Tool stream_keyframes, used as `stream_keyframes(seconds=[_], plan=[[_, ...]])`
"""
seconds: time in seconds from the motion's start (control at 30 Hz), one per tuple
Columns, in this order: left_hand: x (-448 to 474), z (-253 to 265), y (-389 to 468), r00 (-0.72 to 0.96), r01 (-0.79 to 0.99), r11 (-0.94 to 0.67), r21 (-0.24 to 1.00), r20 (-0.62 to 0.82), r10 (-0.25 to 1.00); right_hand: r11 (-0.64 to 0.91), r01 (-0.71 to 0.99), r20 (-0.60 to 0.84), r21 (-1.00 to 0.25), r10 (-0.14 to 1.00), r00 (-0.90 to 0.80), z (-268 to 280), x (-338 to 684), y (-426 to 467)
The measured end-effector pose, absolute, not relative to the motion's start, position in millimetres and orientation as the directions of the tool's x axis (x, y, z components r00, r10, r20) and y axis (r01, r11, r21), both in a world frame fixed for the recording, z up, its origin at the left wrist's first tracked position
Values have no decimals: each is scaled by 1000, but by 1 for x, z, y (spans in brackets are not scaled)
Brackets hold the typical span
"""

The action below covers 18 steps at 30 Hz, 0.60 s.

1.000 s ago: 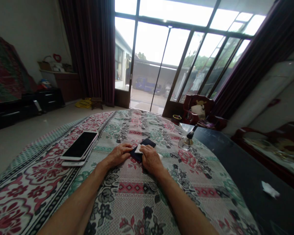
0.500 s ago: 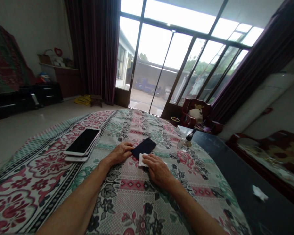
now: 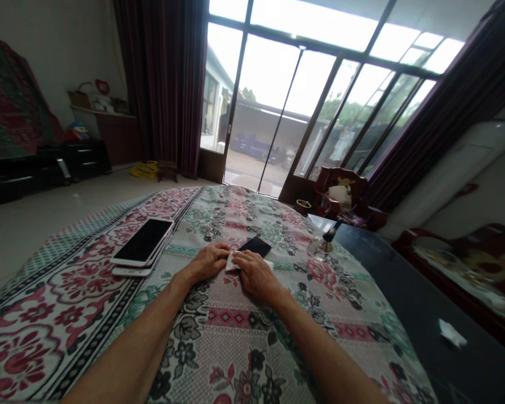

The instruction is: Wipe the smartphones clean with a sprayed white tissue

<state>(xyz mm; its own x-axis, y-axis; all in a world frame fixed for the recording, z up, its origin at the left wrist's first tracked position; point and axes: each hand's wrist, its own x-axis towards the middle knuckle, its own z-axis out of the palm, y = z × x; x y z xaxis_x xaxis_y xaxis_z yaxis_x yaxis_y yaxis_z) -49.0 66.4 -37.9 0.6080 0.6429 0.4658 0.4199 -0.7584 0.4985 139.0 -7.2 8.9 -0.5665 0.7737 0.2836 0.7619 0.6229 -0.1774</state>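
Right hand (image 3: 256, 275), fingers together, presses white tissue (image 3: 230, 264) on dark phone (image 3: 257, 245), midway between the table (image 3: 231, 342)'s side edges; left hand (image 3: 210, 261) meets phone's near end, grip unclear; stacked phones (image 3: 142, 242) lie leftward.

Spread wide here is a pink, green and grey floral fabric tablecloth (image 3: 229, 317); on its left, flat white-edged devices (image 3: 142, 241) are stacked, mid-cloth a dark, rectangular flat device (image 3: 258, 246) is laid, and rightward a clear glass vessel (image 3: 318, 249) is set.
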Motion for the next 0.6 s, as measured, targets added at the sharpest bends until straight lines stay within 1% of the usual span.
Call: stream_keyframes(seconds=[0.13, 0.3, 0.6], plan=[[-49, -41, 67, 559, 439, -724, 532, 469, 684, 636, 750, 256, -179, 767, -589, 11, 149, -19], [-48, -46, 69, 504, 444, -684, 578, 470, 724, 646, 742, 266, -182, 758, -595, 10, 170, -41], [-48, -43, 69, 485, 442, -670, 597, 469, 738, 647, 746, 261, -157, 756, -600, 11, 159, -40]])
